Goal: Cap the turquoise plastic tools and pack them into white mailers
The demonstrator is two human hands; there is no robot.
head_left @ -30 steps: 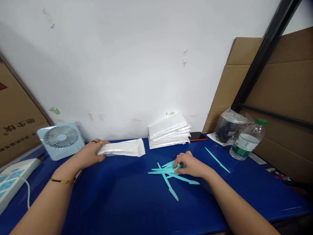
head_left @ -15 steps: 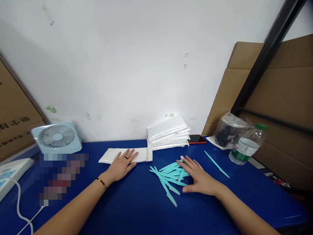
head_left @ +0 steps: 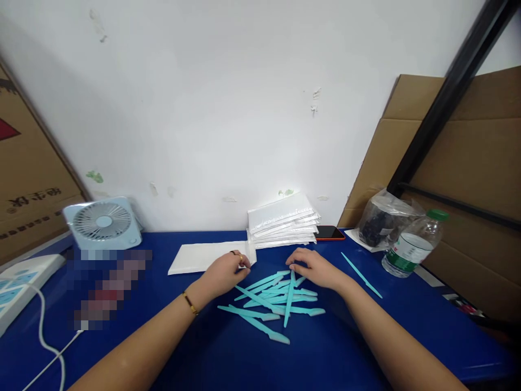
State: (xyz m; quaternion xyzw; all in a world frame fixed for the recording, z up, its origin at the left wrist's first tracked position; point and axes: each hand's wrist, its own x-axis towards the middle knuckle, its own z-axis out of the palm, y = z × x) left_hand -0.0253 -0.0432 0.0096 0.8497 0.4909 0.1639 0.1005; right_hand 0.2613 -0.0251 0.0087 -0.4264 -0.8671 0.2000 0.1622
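My left hand (head_left: 228,271) is closed at the right end of a white padded envelope (head_left: 197,256), its curled fingertips on the envelope's edge. Across from it, my right hand (head_left: 313,267) has its thumb and fingers pinched at the upper end of a teal eyebrow razor (head_left: 290,301), which points down toward me. That razor lies across a loose pile of similar teal eyebrow razors (head_left: 264,331) on the blue table. One more eyebrow razor (head_left: 361,276) lies apart, right of my right hand.
A stack of white padded envelopes (head_left: 283,220) leans by the wall, with a phone (head_left: 329,233) beside it. At right stand a water bottle (head_left: 413,244) and a bagged dark item (head_left: 376,225). A small fan (head_left: 102,222) and a power strip (head_left: 24,282) are at left.
My left hand has slid right from lying flat on the envelope and curled at its end. My right hand has moved back and left, closing its fingers. The razors are spread further left.
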